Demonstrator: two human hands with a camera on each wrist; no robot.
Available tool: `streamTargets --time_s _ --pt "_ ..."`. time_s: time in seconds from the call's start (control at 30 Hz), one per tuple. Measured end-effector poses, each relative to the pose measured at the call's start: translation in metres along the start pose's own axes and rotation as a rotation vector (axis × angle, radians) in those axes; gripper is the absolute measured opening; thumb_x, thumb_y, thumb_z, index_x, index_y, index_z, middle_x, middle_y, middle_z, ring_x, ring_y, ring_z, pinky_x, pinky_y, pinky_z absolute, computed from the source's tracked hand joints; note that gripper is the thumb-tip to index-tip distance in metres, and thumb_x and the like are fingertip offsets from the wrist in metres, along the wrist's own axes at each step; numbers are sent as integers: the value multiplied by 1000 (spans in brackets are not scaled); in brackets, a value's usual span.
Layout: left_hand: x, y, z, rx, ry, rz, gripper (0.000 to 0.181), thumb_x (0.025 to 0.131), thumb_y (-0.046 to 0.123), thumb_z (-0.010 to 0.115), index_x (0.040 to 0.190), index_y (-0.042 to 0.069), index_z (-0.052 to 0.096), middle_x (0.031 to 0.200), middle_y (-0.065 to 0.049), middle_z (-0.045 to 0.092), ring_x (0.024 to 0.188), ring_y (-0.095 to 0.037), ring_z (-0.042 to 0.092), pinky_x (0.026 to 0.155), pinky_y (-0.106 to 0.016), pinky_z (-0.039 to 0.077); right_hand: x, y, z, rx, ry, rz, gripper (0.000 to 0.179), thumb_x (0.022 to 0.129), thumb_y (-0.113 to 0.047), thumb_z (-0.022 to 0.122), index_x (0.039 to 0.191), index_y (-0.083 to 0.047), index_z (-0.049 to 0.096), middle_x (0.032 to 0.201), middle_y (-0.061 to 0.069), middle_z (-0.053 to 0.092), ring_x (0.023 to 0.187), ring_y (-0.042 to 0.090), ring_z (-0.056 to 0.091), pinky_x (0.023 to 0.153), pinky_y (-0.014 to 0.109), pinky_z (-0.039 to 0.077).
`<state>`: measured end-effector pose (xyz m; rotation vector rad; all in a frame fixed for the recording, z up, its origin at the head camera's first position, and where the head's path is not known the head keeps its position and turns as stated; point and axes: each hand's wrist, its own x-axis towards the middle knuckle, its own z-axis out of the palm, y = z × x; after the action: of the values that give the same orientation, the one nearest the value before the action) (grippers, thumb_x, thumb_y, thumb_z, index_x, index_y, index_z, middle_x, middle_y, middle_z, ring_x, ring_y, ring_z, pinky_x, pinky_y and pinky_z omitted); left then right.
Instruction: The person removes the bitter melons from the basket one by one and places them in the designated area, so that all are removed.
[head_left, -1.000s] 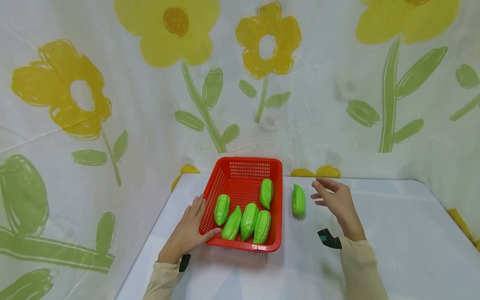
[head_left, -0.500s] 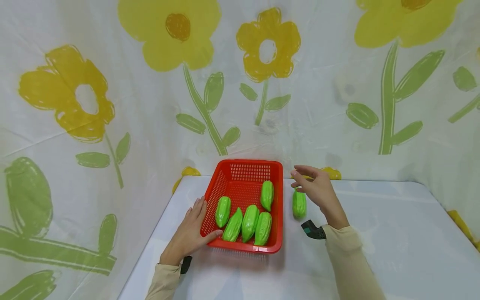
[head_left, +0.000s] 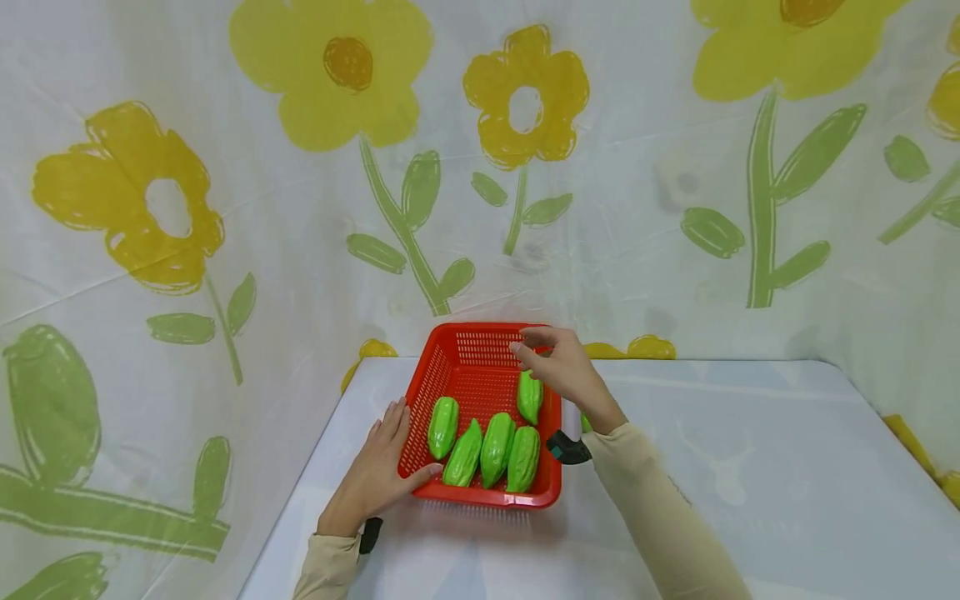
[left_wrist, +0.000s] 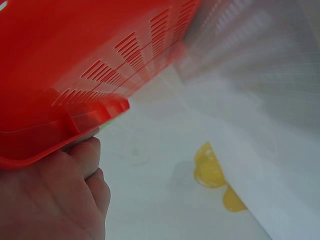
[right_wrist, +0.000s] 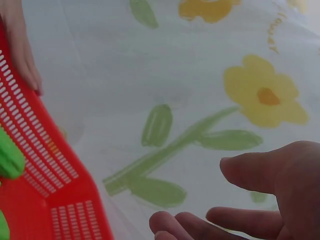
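My left hand [head_left: 375,475] rests along the left wall of a red plastic basket [head_left: 495,498], fingers straight outside it and thumb over the front rim. In the left wrist view that hand [left_wrist: 60,195] touches the basket's rim from below. Several bright green, ribbed bitter melons [head_left: 498,450] lie inside. My right hand [head_left: 566,371] hovers over the basket's back right corner with loosely bent fingers and nothing held. Below it a bitter melon [head_left: 529,398] is partly covered. Another bitter melon [head_left: 586,423], outside on the right, shows only a sliver beside my right wrist.
A white table [head_left: 750,483] carries the basket near its back left. Behind and to the left hangs a pale curtain [head_left: 637,275] printed with yellow flowers. A dark wrist device [head_left: 567,448] sits beside the basket's right wall.
My right hand has moved left, from beside the loose bitter melon to above the basket's back right corner. The left hand and basket stay as they were.
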<state>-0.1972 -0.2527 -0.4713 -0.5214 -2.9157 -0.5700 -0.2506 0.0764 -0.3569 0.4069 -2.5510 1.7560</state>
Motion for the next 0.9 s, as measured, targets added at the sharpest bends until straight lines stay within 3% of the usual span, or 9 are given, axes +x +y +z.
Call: streamTargets --time_s 0.13,0.47,0.9 --pt "1 0 -1 7 2 -2 111 88 69 64 162 -3 24 173 -20 19 161 -39 18 128 -61 23 8 -4 14 -25 -31 11 50 101 -31 66 142 -2 60 135 19 67 94 23 74 82 38 63" --pt "4 1 0 4 -11 -19 110 88 68 64 163 -1 23 173 -18 18 162 -38 17 129 -60 22 23 7 50 -148 -62 33 51 98 -33 69 140 -4 62 128 13 72 118 29 68 100 48 57" --pt "1 1 1 -8 -28 -41 110 88 67 65 163 0 22 174 -17 18 162 -38 15 129 -61 21 29 20 89 -167 -117 39 45 99 -28 70 135 -1 66 122 15 71 105 27 68 91 45 59"
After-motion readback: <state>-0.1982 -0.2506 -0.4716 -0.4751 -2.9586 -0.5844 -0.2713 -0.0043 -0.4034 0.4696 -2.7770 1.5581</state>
